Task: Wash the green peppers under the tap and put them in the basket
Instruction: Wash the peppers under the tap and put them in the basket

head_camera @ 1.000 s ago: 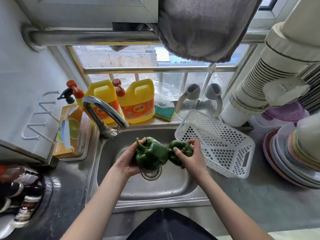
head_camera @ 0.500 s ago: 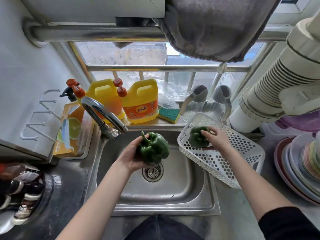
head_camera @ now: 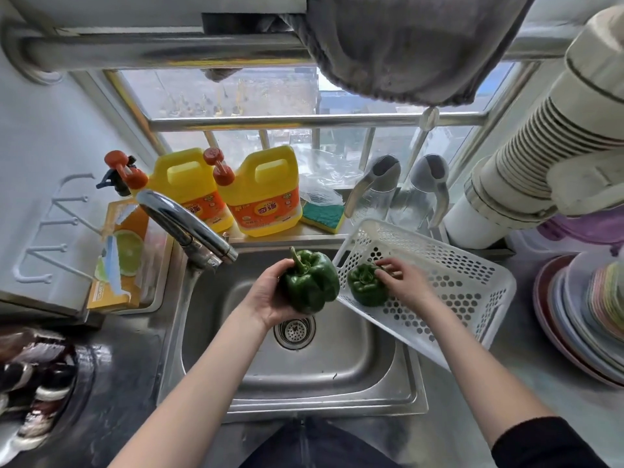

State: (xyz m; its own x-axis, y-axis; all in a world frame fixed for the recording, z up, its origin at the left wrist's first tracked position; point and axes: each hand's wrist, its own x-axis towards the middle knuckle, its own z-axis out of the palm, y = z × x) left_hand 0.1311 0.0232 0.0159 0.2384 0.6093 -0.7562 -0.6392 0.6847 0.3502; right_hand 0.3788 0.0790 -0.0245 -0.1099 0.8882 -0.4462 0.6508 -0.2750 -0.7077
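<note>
So, using the stainless steel sink (head_camera: 368, 363) as the reference point: off to its left there's an orange box with a lime picture (head_camera: 118, 258) sitting in a tray, and right at the sink's back-left corner the curved chrome tap (head_camera: 184, 224) reaches over the basin, no water visible coming out. Behind the sink on the sill are two yellow detergent jugs with orange labels (head_camera: 266, 197), a green and yellow sponge (head_camera: 322, 216) next to them, and two clear jugs with grey handles (head_camera: 398, 194) further along.

Over the middle of the sink, just above the round drain (head_camera: 294, 331), the left hand (head_camera: 270, 298) is cupped around the big dark green bell pepper (head_camera: 310, 282), stem pointing up and back.

On the sink's right edge the white perforated plastic basket (head_camera: 466, 282) sits tilted, partly hanging over the basin. The smaller green pepper (head_camera: 366, 285) is inside it at the sink-side end, and the right hand (head_camera: 407, 282) has its fingertips curled on top of that pepper.

Far right of the sink on the desk (head_camera: 506, 383) there's a stack of coloured plates (head_camera: 580, 319).
</note>
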